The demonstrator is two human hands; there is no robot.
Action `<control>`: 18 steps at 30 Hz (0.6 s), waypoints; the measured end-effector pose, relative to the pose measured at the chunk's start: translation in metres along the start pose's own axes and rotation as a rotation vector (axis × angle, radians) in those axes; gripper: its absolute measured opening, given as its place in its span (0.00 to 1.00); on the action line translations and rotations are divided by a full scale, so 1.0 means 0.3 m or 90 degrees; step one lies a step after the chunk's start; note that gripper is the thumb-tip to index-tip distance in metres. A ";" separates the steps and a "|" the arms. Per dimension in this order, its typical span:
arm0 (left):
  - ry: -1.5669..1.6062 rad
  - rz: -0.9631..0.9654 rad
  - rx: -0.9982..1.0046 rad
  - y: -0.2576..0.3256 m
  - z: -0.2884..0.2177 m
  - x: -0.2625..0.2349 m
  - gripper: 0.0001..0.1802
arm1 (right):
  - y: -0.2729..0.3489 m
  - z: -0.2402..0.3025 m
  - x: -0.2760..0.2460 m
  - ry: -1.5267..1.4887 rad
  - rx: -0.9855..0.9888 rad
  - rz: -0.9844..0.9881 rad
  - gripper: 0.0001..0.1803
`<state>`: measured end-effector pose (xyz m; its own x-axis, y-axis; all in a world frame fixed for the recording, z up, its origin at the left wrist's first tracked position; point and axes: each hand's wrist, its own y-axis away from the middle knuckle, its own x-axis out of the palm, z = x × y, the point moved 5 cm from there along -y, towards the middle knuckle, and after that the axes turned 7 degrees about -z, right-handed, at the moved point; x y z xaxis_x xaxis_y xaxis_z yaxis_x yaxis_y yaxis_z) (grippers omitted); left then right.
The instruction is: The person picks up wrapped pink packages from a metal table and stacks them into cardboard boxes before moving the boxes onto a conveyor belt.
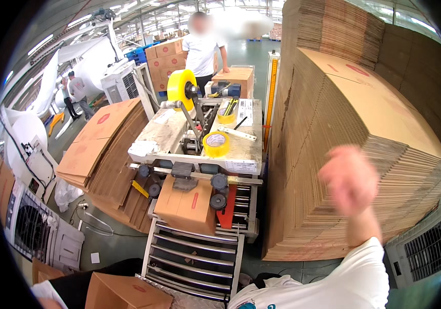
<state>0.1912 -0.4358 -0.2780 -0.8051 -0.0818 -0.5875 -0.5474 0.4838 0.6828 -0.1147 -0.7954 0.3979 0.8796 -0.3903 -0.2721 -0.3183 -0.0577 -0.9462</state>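
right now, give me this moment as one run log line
right hand: blurred, before flat-carton stack | left hand: not visible | carton: at taping machine | nearer carton: lower edge

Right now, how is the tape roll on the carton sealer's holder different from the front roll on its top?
The mounted tape roll looks bigger than the loose tape roll. The mounted tape roll stands on edge, while the loose tape roll lies flat on the carton sealer. Both are yellow.
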 end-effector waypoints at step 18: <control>0.227 -0.216 0.033 0.849 0.474 0.207 0.27 | -0.182 -0.226 -0.315 0.367 0.228 0.274 0.19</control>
<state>0.0342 -0.1937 -0.2023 -0.6166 -0.5302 -0.5819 -0.7872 0.4201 0.4514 -0.2044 -0.8177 0.4872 0.3530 -0.7302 -0.5850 -0.3695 0.4656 -0.8041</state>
